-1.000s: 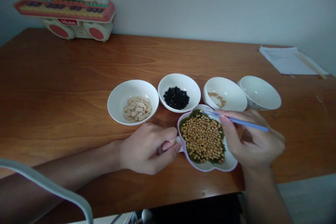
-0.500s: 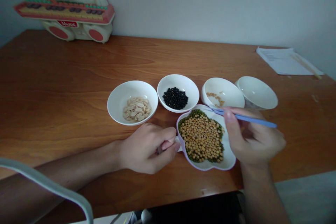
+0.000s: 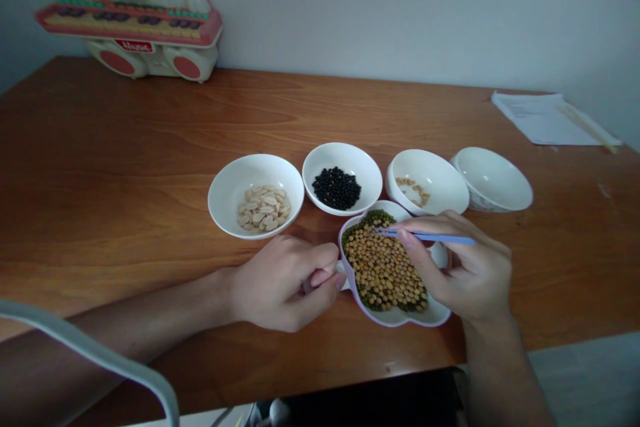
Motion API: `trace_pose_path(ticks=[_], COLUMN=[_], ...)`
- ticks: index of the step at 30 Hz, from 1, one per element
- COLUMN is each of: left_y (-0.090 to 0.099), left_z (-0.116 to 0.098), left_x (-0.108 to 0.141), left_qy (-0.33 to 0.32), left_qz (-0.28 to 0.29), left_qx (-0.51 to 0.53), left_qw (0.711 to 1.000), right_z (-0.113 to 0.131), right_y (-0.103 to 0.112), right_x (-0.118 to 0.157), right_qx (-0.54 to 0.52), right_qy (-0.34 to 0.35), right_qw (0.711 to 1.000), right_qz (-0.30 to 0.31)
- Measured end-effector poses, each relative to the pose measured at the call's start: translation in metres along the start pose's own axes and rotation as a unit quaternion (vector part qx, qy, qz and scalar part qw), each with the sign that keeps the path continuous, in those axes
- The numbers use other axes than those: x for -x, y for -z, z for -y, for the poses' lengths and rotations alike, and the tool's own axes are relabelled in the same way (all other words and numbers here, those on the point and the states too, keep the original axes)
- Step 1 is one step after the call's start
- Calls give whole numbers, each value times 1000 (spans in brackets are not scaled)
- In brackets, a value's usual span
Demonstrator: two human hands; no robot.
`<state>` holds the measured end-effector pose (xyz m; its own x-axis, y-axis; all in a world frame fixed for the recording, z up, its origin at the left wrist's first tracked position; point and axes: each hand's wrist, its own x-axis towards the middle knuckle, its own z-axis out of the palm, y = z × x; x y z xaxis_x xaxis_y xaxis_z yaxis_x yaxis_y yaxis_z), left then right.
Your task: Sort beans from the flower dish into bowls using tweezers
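My left hand is closed round the short handle of a flower-shaped dish with a lilac rim. Yellow soybeans lie in it over green mung beans. Between the thumb and fingers of my right hand are blue tweezers, their tips at the soybeans near the dish's far side. Whether the tips grip a bean is too small to tell. Just behind the dish stands a white bowl with a few soybeans along its bottom.
Left of it are a bowl of black beans and a bowl of flat pale seeds. Another white bowl stands at the right. Papers with a stick lie back right; a toy keyboard stands back left. A grey cable crosses the lower left.
My right hand and the tweezers have moved left and a little nearer, from the dish's far rim to over the soybeans. My left hand keeps its hold on the handle.
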<state>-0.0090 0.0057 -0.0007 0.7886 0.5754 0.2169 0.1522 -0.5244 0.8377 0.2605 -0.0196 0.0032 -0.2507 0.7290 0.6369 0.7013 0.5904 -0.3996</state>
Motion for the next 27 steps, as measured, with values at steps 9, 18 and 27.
trace_pose_path(ticks=[9, 18, 27], left_y=[-1, -1, -1], left_z=[1, 2, 2], left_x=[1, 1, 2], left_qy=[-4, -4, -5], left_qz=[-3, -2, 0], left_qx=[-7, -6, -2], left_qw=[1000, 1000, 1000], right_z=[0, -1, 0], right_y=[0, 0, 0], right_x=[-2, -2, -3], right_qx=[6, 10, 7], right_qy=[8, 11, 3], right_qw=[1000, 999, 1000], right_qz=[17, 31, 27])
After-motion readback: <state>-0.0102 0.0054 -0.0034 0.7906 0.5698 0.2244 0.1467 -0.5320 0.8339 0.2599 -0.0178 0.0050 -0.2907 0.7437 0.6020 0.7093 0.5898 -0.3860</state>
